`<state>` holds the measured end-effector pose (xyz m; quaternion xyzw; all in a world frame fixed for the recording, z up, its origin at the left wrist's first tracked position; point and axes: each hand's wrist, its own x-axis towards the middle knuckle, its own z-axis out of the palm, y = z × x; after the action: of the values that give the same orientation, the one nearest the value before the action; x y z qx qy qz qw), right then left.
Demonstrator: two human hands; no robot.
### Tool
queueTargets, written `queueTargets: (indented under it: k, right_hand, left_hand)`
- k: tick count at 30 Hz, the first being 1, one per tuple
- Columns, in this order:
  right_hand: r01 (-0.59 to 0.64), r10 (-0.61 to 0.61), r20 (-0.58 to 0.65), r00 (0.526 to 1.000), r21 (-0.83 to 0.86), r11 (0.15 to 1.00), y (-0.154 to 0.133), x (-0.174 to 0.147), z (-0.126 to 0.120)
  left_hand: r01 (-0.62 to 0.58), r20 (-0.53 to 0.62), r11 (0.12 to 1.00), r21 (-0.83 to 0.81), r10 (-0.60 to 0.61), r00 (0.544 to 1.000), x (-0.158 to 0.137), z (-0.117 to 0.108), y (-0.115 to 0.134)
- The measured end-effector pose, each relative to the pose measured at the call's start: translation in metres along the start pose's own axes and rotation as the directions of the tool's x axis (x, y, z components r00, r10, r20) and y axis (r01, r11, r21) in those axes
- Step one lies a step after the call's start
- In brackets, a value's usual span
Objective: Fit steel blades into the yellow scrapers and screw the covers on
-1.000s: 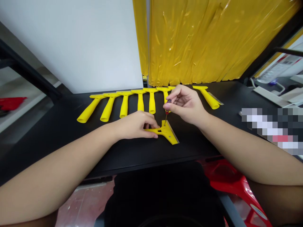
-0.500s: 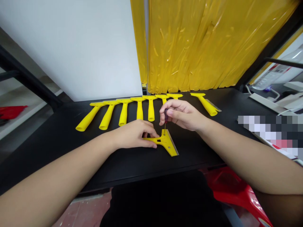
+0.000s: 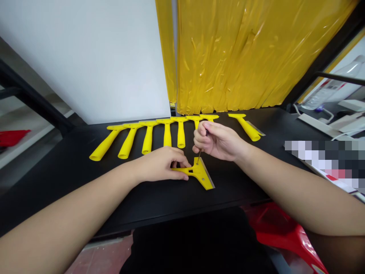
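On the black tabletop (image 3: 131, 207) lies a yellow scraper (image 3: 203, 176) with a thin metal blade along its right edge and two screws in its head. My left hand (image 3: 168, 163) is closed around its handle, thumb in front and fingers behind. My right hand (image 3: 215, 140) grips a screwdriver (image 3: 199, 156); its handle is mostly hidden in my curled fingers. The slim shaft points down, tilted, with its tip at the scraper's upper screw. Just behind my hands runs a row of several more yellow scrapers (image 3: 147, 139), handles toward me.
Apart from the row, another yellow scraper (image 3: 247, 127) lies at the right. A white panel (image 3: 114, 61) and yellow plastic wrapping (image 3: 222, 57) stand along the back. Black frame posts (image 3: 37, 95) flank the table. A clear bottle (image 3: 332, 85) lies at far right, and a red stool (image 3: 281, 224) is below.
My right hand has turned, its fingers curling further over the screwdriver handle, and the shaft now leans more. The scraper and my left hand keep their places.
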<state>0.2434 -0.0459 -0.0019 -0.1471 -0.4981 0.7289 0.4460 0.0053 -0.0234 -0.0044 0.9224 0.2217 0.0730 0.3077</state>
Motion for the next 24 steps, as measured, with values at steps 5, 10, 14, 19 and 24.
queueTargets:
  k: [5,10,14,19,24]
  right_hand:
    - [0.022,-0.021,-0.046,0.999,0.022,1.000,0.0041,-0.0025,0.0080]
    - [0.067,-0.068,-0.069,0.995,-0.020,0.998,0.0074,0.0024,0.0018]
    - [0.007,-0.008,-0.063,0.998,-0.016,1.000,0.0054,0.0037,0.0003]
    - [0.016,-0.014,-0.069,0.997,0.026,1.000,0.0058,0.0004,0.0087]
    - [0.046,-0.048,-0.070,0.996,-0.038,0.998,0.0042,0.0019,0.0057]
  left_hand:
    - [0.001,-0.001,1.000,-0.001,-0.001,1.000,-0.0003,0.0002,-0.0001]
    - [-0.007,-0.002,1.000,-0.012,0.007,1.000,-0.0006,-0.0002,0.0003]
    - [-0.015,-0.005,1.000,0.012,0.015,1.000,-0.0007,0.0006,-0.0020]
    - [-0.012,-0.008,1.000,0.028,0.012,1.000,-0.0012,0.0024,-0.0057]
    - [-0.012,-0.013,0.999,0.047,0.013,1.000,-0.0016,0.0023,-0.0055]
